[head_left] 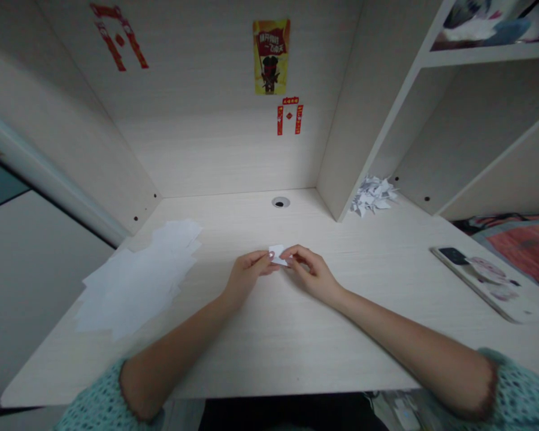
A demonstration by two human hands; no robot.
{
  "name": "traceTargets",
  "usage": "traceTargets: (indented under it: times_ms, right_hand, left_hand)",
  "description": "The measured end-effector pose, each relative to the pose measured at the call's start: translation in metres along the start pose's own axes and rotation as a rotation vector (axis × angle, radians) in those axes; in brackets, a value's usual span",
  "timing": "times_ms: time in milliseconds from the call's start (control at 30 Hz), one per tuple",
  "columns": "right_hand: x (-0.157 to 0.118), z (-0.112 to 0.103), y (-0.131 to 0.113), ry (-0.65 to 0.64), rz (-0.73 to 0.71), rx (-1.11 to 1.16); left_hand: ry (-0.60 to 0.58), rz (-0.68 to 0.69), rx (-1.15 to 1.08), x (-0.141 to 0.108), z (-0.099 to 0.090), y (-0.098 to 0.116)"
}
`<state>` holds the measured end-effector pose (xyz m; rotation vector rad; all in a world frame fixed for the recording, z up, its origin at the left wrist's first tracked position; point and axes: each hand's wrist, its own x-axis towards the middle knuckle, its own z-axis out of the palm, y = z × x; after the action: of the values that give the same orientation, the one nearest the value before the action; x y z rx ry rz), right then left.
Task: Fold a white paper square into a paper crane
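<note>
A small piece of white paper is held just above the middle of the desk, between both hands. My left hand pinches its left side, thumb on top. The fingertips of my right hand are closed on its right side. Part of the paper is hidden behind the fingers, so its full shape cannot be made out.
Overlapping white paper sheets spread over the left of the desk. A heap of small folded-looking white paper pieces lies by the shelf divider at the back right. A phone rests at the right, near red fabric.
</note>
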<state>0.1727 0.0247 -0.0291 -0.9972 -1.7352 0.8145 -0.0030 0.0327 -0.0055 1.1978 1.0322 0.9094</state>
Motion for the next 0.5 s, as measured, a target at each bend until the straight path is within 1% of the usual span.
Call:
traceTargets:
  times_ms: [133, 233, 267, 367, 400, 500]
  right_hand:
    - [-0.001, -0.004, -0.004, -0.06, -0.155, -0.076]
    - [-0.002, -0.005, -0.008, -0.088, -0.222, -0.125]
    - [-0.002, -0.005, -0.009, -0.065, -0.229, -0.14]
    - [-0.001, -0.005, -0.012, 0.066, -0.217, -0.172]
    - [-0.001, -0.005, -0.012, 0.09, -0.213, -0.177]
    - [0.0, -0.005, -0.011, 0.079, -0.196, -0.187]
  left_hand:
    - [-0.018, 0.021, -0.052, -0.001, 0.0, 0.0]
    - [-0.005, 0.047, -0.044, -0.002, 0.001, 0.001]
    - [0.01, 0.049, -0.046, -0.002, 0.001, 0.001]
    - [0.069, 0.046, -0.038, -0.002, 0.002, 0.003]
    - [0.088, 0.045, -0.03, -0.001, 0.001, 0.003]
    - [0.106, 0.061, 0.035, -0.001, 0.0, 0.001]
